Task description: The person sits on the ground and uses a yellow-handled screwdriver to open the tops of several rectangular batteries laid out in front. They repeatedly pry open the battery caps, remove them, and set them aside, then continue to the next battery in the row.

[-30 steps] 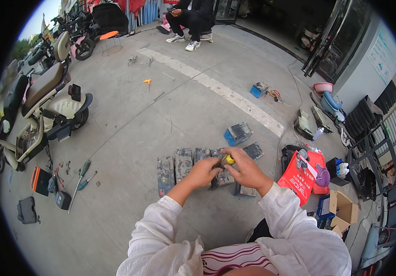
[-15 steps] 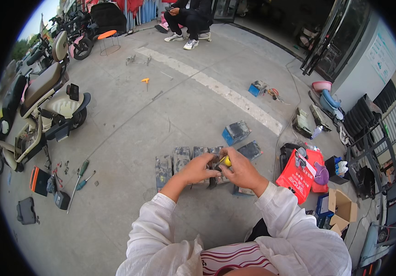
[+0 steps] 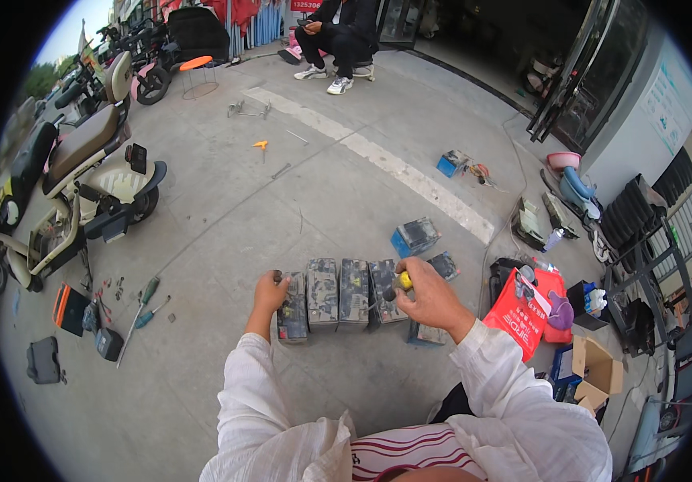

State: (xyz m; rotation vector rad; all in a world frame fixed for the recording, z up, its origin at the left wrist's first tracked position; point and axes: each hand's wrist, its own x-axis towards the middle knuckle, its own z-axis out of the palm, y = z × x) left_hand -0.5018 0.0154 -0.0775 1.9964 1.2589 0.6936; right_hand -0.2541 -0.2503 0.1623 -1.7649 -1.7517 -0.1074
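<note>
A row of dusty grey-black batteries (image 3: 322,301) lies on the concrete before me. My left hand (image 3: 269,291) is at the upper end of the leftmost one, fingers curled round something small and dark that I cannot make out. My right hand (image 3: 424,297) grips a small yellow tool (image 3: 404,281) with a dark lower part over the row's right end. A blue-sided battery (image 3: 415,236) stands beyond the row, and another dark battery (image 3: 444,263) is partly behind my right hand.
A scooter (image 3: 89,197) stands left, near screwdrivers (image 3: 145,304) and loose tools. At right are a red bag (image 3: 510,325), cardboard box (image 3: 603,369) and stacked black parts (image 3: 643,209). A seated person (image 3: 330,52) holds a phone before an open doorway. A battery with wires (image 3: 450,165) sits farther back.
My hands have come apart: the left has moved leftward to the end of the row, uncovering the middle batteries. The right stays near its place, still holding the yellow tool.
</note>
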